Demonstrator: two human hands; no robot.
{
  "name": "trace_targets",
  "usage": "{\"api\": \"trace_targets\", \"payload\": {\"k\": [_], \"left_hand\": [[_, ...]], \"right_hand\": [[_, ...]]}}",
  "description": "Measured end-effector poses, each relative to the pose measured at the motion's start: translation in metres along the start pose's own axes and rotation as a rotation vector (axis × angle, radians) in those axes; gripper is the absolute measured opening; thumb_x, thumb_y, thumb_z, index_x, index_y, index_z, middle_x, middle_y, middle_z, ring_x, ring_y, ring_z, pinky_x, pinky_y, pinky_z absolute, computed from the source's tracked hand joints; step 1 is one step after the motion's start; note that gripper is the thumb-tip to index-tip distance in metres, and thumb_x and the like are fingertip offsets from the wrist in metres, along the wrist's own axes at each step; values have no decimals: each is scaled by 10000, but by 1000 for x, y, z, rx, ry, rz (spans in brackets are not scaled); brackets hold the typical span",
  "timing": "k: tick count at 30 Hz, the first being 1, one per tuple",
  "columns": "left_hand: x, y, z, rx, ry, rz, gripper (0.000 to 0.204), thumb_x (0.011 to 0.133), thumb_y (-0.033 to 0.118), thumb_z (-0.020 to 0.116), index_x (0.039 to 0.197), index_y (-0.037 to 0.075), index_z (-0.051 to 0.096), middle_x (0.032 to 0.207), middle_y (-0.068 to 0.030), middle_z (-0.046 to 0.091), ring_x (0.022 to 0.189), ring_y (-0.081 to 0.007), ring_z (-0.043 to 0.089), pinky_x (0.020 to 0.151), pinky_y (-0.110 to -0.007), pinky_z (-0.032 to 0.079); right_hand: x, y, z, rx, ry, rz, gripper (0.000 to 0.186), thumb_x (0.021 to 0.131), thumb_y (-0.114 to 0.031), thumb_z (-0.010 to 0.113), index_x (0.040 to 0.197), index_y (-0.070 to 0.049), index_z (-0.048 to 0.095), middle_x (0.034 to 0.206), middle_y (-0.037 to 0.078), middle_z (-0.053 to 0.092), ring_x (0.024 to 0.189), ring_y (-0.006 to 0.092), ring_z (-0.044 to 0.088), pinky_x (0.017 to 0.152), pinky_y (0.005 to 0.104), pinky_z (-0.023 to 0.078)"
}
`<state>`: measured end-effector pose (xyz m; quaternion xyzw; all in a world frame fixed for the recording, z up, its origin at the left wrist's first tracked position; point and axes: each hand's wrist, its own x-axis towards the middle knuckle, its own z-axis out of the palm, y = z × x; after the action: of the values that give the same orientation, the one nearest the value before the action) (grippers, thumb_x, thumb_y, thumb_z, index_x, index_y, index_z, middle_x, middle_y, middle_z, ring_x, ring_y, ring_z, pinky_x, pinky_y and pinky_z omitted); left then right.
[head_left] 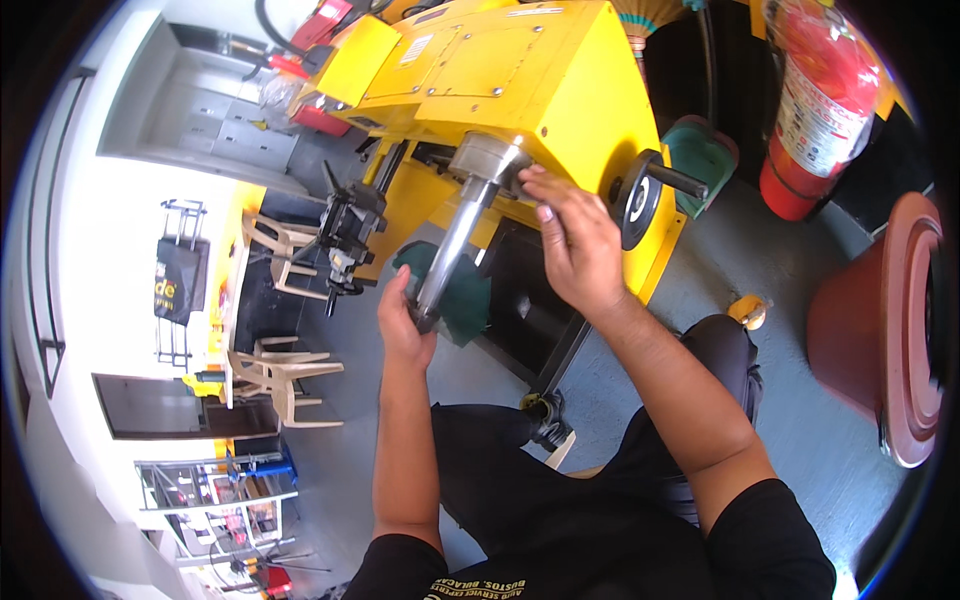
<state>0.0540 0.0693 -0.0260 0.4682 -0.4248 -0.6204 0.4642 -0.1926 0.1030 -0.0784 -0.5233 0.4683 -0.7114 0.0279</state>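
Note:
A shiny metal shaft (457, 245) slants down toward me from a round metal hub (488, 158) on the yellow machine (500, 70). My left hand (408, 325) is closed about the shaft's free end, its thumb up along the left side and its other fingers mostly hidden. Behind that end hangs a dark green cloth (465, 305); whether my left fingers also hold it, I cannot make out. My right hand (580, 240) is open, with stretched fingers whose tips reach the hub's right side. No object shows in it.
A black handwheel (637, 198) with a handle juts from the machine's right side. Left of the shaft is a black metal mechanism (350, 235). A red fire extinguisher (815, 120) and a brown bin (870, 325) stand at right. Beige plastic chairs (285, 380) are at left.

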Motion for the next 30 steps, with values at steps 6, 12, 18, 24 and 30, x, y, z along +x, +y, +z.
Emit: {"api": "trace_targets", "payload": {"k": [6, 12, 18, 24, 30], "left_hand": [[-4, 1, 6, -4, 49, 14, 351, 1009, 351, 567, 1168, 49, 645, 1069, -83, 713, 956, -227, 699, 865, -353, 541], [0, -3, 1, -7, 31, 34, 328, 1006, 329, 567, 1175, 60, 647, 1085, -74, 714, 989, -223, 698, 888, -356, 541], [0, -3, -5, 11, 35, 21, 344, 997, 324, 570, 1201, 56, 642, 1106, -67, 710, 1009, -227, 693, 924, -365, 532], [-2, -1, -1, 14, 47, 20, 333, 999, 328, 571, 1171, 60, 667, 1080, -61, 725, 1000, -220, 697, 919, -372, 528], [4, -3, -6, 61, 1, 43, 339, 1003, 334, 562, 1171, 64, 679, 1116, -72, 735, 1010, -216, 701, 916, -369, 531]], "right_hand": [[23, 1, 40, -61, -163, -181, 282, 876, 3, 702, 1156, -32, 698, 1332, 106, 677, 1313, 295, 599, 1080, 425, 483], [15, 12, 46, -91, -134, -205, 304, 862, 4, 693, 1166, -22, 691, 1351, 107, 662, 1349, 289, 568, 1119, 441, 456], [14, 18, 42, -69, -178, -237, 388, 841, -18, 635, 1228, -10, 662, 1425, 128, 607, 1396, 287, 518, 1199, 448, 379], [24, 12, 45, -156, -210, -273, 409, 830, 22, 657, 1237, -10, 653, 1411, 124, 622, 1385, 289, 533, 1173, 447, 419], [-24, 21, 21, -81, -69, -100, 256, 945, 9, 615, 1195, 7, 674, 1315, 157, 682, 1239, 307, 652, 1052, 407, 528]]}}
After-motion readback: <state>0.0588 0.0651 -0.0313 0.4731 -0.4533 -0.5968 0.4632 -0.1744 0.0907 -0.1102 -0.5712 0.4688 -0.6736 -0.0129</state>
